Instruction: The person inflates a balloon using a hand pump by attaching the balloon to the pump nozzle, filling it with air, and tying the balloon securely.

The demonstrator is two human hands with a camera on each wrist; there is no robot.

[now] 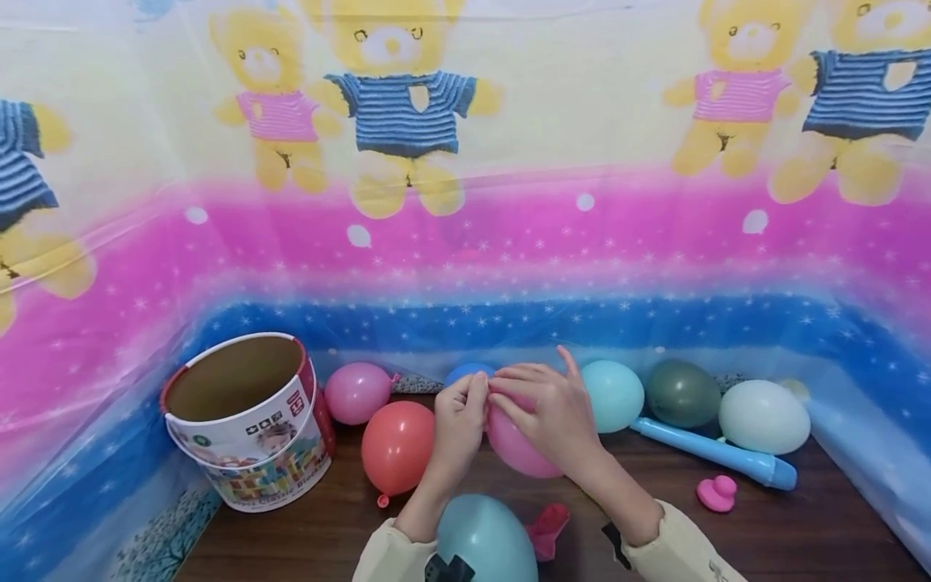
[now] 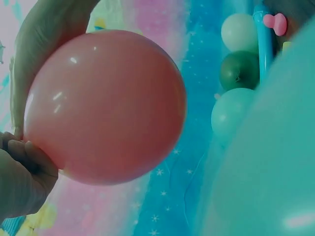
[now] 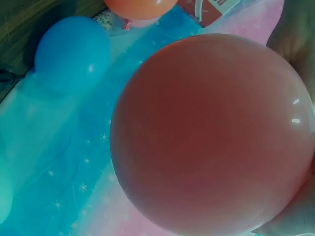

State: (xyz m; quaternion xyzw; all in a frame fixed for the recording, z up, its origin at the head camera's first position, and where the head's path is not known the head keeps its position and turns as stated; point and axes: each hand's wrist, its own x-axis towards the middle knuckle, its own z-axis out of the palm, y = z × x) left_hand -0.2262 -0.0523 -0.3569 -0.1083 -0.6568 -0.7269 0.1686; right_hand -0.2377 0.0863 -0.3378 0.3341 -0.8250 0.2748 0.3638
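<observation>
A pink inflated balloon (image 1: 518, 447) hangs below and between both hands, and it fills much of the left wrist view as a large round shape (image 2: 108, 108). My left hand (image 1: 460, 416) pinches the balloon's neck between thumb and curled fingers. Right beside it, my right hand (image 1: 554, 408) pinches at the same neck, its little finger raised. The neck itself is hidden by the fingers. A teal balloon (image 1: 486, 537) lies below the wrists, close to the left sleeve. Next to it is a limp, deflated pink-red balloon (image 1: 548, 529).
A printed bucket (image 1: 254, 453) stands at the left. Around the table's back lie pink (image 1: 358, 394), orange-red (image 1: 398, 447), blue (image 1: 469, 372), turquoise (image 1: 615, 396), dark green (image 1: 682, 394) and pale (image 1: 765, 417) balloons. A blue pump (image 1: 713, 451) and a small pink piece (image 1: 718, 493) lie right.
</observation>
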